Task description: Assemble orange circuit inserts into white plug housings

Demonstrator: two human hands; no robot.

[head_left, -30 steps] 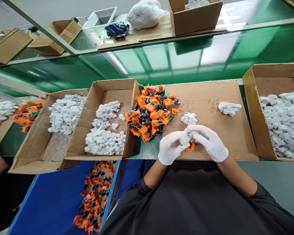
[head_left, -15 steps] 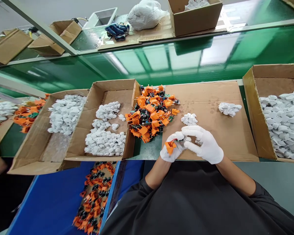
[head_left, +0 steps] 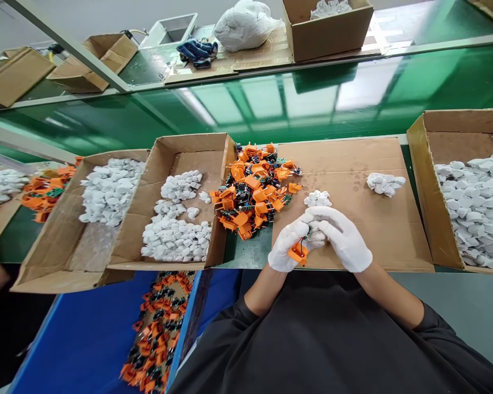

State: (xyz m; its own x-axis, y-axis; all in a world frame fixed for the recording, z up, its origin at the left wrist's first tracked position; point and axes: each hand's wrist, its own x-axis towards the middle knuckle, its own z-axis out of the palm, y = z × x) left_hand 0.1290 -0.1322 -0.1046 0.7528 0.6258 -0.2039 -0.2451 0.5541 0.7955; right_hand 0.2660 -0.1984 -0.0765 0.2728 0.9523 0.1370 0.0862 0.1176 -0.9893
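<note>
White-gloved, my left hand grips an orange plug housing with wires and a small green circuit board, the orange end hanging below the fingers. My right hand, also gloved, is closed against the left fingertips at the board end; what its fingers pinch is mostly hidden. Just beyond the hands lies a small pile of white putty-like lumps on a cardboard sheet. To the left is a heap of orange plug housings with circuit boards.
Another white cluster lies on the sheet's right part. Cardboard boxes of white pieces stand at right and left. Below left, a blue-edged bin holds more orange parts. A shelf carries blue gloves and a white bag.
The orange housing has swung right and slightly down at my left hand. My right fingers have closed in towards the left fingertips.
</note>
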